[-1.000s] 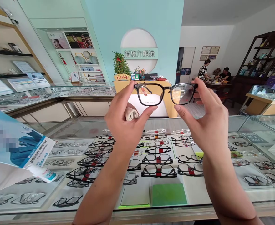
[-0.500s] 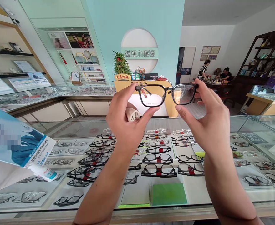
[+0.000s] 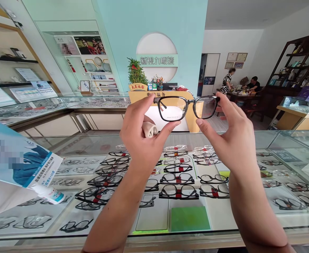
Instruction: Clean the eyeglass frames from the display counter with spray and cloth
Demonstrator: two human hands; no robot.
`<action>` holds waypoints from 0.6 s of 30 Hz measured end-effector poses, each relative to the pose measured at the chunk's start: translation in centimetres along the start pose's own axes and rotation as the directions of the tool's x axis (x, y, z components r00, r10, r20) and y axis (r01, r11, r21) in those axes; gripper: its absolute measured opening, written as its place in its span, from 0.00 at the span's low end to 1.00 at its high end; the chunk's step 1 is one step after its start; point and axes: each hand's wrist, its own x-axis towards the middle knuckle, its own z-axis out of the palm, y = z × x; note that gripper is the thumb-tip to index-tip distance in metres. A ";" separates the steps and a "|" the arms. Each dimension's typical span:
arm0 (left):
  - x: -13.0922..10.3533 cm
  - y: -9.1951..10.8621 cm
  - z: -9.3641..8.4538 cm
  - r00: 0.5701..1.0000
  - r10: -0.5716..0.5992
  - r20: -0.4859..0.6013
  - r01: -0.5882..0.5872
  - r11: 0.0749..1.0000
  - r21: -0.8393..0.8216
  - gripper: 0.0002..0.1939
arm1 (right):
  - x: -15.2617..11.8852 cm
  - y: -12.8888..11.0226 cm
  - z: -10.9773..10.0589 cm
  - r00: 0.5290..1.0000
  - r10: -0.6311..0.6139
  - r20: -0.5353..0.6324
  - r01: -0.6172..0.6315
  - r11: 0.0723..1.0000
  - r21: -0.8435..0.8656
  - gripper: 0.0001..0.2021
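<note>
Black-framed eyeglasses (image 3: 190,102) are held up level above the glass counter, lenses upright. My left hand (image 3: 143,130) grips their left end between thumb and forefinger, and a folded beige cloth (image 3: 149,129) is tucked in its palm. On the other side, my right hand (image 3: 232,133) pinches the right end of the frame, thumb below and forefinger at the top corner. Small print shows on the left lens. Beneath both hands, rows of spectacles (image 3: 179,192) with red tags lie inside the glass display counter (image 3: 96,234).
A blue and white box (image 3: 19,158) and a small white bottle (image 3: 49,194) are at the left. Inside the counter is a green pad (image 3: 190,218). Further back are a yellow desk (image 3: 138,98) with a plant (image 3: 136,72) and two people (image 3: 226,82) near a table.
The glasses have turned slightly, and the red mark seen through the left lens no longer shows. My right hand has shifted a little to the left.
</note>
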 end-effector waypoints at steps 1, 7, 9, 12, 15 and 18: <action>0.0 0.1 0.0 1.000 0.004 -0.001 -0.004 1.000 0.007 0.43 | 0.0 0.0 0.0 1.000 0.005 0.005 -0.005 1.000 0.000 0.38; 0.1 0.6 -0.2 1.000 0.010 -0.017 -0.009 0.999 0.031 0.42 | 0.0 0.2 0.1 1.000 -0.010 -0.002 0.011 1.000 0.027 0.37; 0.2 0.2 -0.2 1.000 -0.019 -0.010 0.019 1.000 0.022 0.42 | 0.0 0.1 0.2 1.000 -0.025 -0.017 0.025 0.999 0.032 0.36; 0.6 -1.2 -0.2 0.996 -0.089 0.024 0.090 0.996 -0.024 0.39 | 0.0 -0.1 0.4 0.998 -0.052 -0.040 0.053 0.998 0.034 0.36; 1.1 -2.9 -0.3 0.986 -0.156 0.061 0.160 0.985 -0.065 0.38 | 0.1 -0.5 0.7 0.994 -0.090 -0.061 0.092 0.995 0.038 0.35; 1.4 -3.8 -0.4 0.977 -0.199 0.078 0.204 0.976 -0.072 0.37 | 0.0 -0.8 1.1 0.990 -0.118 -0.077 0.121 0.992 0.037 0.35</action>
